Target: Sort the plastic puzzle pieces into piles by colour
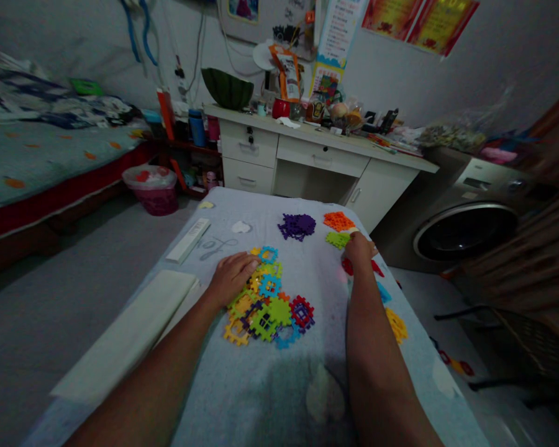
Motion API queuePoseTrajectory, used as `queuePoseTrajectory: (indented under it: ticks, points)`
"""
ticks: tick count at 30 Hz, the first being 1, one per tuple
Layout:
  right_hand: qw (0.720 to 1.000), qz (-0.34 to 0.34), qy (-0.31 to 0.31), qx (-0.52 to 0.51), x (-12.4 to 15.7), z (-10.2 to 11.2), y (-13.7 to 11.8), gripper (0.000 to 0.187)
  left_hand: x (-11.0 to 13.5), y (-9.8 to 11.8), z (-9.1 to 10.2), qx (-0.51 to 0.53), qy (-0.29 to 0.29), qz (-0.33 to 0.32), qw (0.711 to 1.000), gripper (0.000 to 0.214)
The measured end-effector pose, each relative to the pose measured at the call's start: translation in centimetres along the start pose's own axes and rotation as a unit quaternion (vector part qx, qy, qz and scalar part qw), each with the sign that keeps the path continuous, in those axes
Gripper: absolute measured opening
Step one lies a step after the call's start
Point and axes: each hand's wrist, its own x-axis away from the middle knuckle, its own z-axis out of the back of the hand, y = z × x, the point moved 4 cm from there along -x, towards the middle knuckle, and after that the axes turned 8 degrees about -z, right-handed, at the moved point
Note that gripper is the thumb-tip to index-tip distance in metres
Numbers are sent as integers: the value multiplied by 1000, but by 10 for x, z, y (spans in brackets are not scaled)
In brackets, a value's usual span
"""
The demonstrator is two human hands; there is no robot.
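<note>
The worktop (261,391) carries a heap of mixed plastic tiles (272,307) at its middle. The left hand (235,276) rests flat on the heap's left side, gripping nothing. Near the right edge, the right hand (359,249) curls against the green tiles (338,239); I cannot tell whether it grips one.

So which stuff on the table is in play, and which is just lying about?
In hand: left hand on mixed tile pile; right hand by green pile; purple pile, orange pile, yellow pile.
Lying about: white strip, folded white sheet, white scrap.
</note>
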Motion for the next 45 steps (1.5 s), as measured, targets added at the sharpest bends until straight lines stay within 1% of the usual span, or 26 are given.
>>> queuePoseTrajectory:
  ticks: [5,7,8,9,10,11,13,14,15,16,18,20,22,24,26,30,32,34,37,39,41,43,45]
  points:
    - [999,-6,32,17,6,13,-6,37,0,1,2,12,14,-2,1000,44]
    - [1000,4,31,3,8,17,-17,37,-1,3,3,23,20,-5,1000,44]
    - [1000,21,18,-10,11,17,-25,35,-1,3,3,29,24,-7,999,44]
    - [998,53,-6,-28,15,16,-36,34,-1,4,4,36,30,-8,999,44]
    - [993,98,-39,-49,21,13,-49,32,-1,4,5,42,37,-9,998,44]
    - [982,154,-80,-70,29,9,-64,30,-1,4,5,47,44,-11,998,44]
    - [940,279,-166,-102,54,-2,-93,26,-1,3,6,55,58,-15,997,45]
    - [917,328,-203,-105,68,-8,-106,24,-1,3,5,57,62,-18,996,45]
    - [897,362,-231,-103,82,-15,-116,22,-1,2,5,57,64,-21,996,44]
    - [886,381,-248,-95,95,-22,-124,20,-1,2,5,55,64,-24,996,44]
    - [881,391,-255,-70,116,-35,-134,24,-1,1,3,42,58,-27,997,43]
    - [889,379,-252,-48,130,-46,-138,34,-1,0,2,26,51,-27,998,42]
    - [897,362,-251,-45,136,-53,-138,44,-1,-1,1,16,48,-27,998,42]
    - [900,350,-253,-62,137,-54,-138,47,-2,-1,1,12,45,-30,998,42]
    - [898,346,-256,-87,135,-52,-139,43,-2,-1,1,9,41,-29,999,43]
    - [891,339,-275,-128,125,-43,-141,24,-2,2,2,6,28,-21,999,43]
    - [886,333,-287,-150,119,-34,-140,20,-2,5,4,3,20,-21,1000,41]
    - [882,327,-294,-170,110,-22,-135,21,-2,8,5,-2,12,-22,1000,39]
    - [885,310,-287,-194,93,6,-116,22,-3,9,6,0,10,-20,1000,38]
    - [891,301,-277,-197,80,27,-97,20,-2,8,6,7,13,-18,1000,40]
    - [899,288,-275,-185,68,48,-71,18,-3,5,5,17,17,-15,1000,41]
    - [905,267,-289,-160,59,62,-41,19,-3,2,4,28,23,-13,999,42]
    - [913,238,-300,-140,52,72,-9,19,-3,-1,3,35,27,-12,999,41]
